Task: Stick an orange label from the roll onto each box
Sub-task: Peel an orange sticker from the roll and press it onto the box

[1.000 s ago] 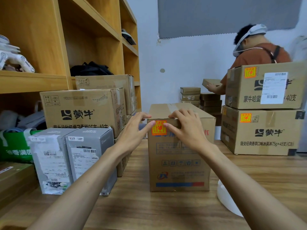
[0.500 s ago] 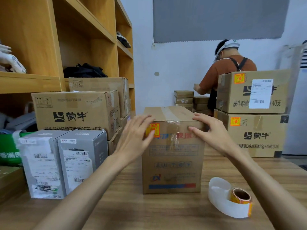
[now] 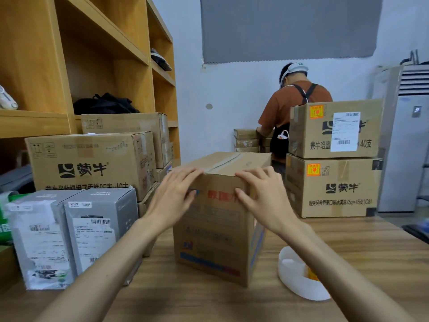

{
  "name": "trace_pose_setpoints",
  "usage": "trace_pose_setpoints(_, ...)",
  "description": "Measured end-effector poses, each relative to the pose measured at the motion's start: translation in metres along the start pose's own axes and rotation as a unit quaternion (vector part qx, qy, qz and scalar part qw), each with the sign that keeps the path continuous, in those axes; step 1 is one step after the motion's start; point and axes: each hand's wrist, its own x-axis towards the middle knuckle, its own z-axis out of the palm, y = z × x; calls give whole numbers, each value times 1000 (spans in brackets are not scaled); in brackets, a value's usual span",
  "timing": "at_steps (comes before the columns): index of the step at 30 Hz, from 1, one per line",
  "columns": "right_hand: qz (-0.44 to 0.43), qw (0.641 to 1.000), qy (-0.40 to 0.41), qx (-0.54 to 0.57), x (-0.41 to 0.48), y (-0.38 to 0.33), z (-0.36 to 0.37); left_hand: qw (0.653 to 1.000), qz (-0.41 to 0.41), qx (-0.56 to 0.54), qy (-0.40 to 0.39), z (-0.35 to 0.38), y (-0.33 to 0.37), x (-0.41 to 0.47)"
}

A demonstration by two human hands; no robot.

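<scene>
A tall brown cardboard box stands mid-table, turned so one corner faces me. My left hand grips its upper left front edge and my right hand grips the upper right front edge, fingers spread over the rim. The orange label I saw on this box's front is hidden, probably under my left hand. The label roll, white backing with an orange label showing, lies on the table to the box's right, partly behind my right forearm. Two stacked boxes at right carry orange labels.
Two grey parcels stand left of the box, with large brown cartons behind them against a wooden shelf. A person in an orange shirt works at the back with small stacked boxes. The wooden table runs toward me.
My hands left the pressed orange label and took the box's top edge. The box has rotated so its right side now shows, and the label is out of sight.
</scene>
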Motion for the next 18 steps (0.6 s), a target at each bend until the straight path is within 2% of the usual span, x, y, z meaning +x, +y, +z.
trace_pose_setpoints(5,-32,999,-16,13,5,-45,9,993,-89,-12,-80,-14,-15,3)
trace_pose_setpoints(8,-37,997,-27,67,14,-46,6,981,-145,-67,-111,-25,-1,1)
trace_pose_setpoints(12,17,994,1,110,19,-3,-9,972,-162,-156,-66,-27,27,-11)
trace_pose_setpoints(18,141,988,-47,38,20,87,-25,972,-161,-164,-41,-13,42,-14)
